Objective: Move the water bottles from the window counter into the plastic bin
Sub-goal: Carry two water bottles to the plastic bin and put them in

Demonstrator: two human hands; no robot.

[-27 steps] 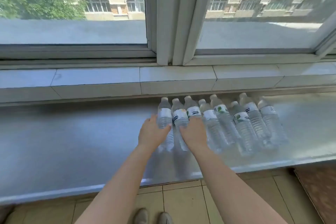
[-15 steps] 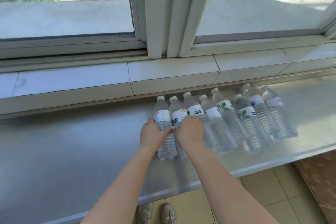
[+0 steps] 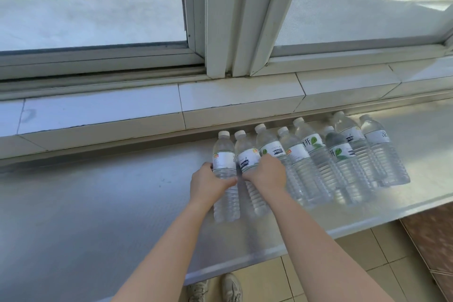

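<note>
Several clear water bottles with white caps lie side by side on the metal window counter (image 3: 98, 203), caps toward the window. My left hand (image 3: 208, 185) is wrapped around the leftmost bottle (image 3: 224, 162) at its middle. My right hand (image 3: 267, 171) grips the second bottle (image 3: 247, 157) just to its right. Both bottles rest on the counter. The remaining bottles (image 3: 343, 157) lie in a row to the right. No plastic bin is in view.
A tiled sill (image 3: 110, 113) and the white window frame (image 3: 228, 32) rise behind the counter. The counter's front edge (image 3: 318, 233) runs above a tiled floor (image 3: 355, 257); my shoes (image 3: 230, 287) show below it. A reddish mat (image 3: 436, 233) lies at the right.
Both hands have closed around the two leftmost bottles, fingers wrapping further. The view has tilted down and shifted slightly; the bottles have not left the counter.
</note>
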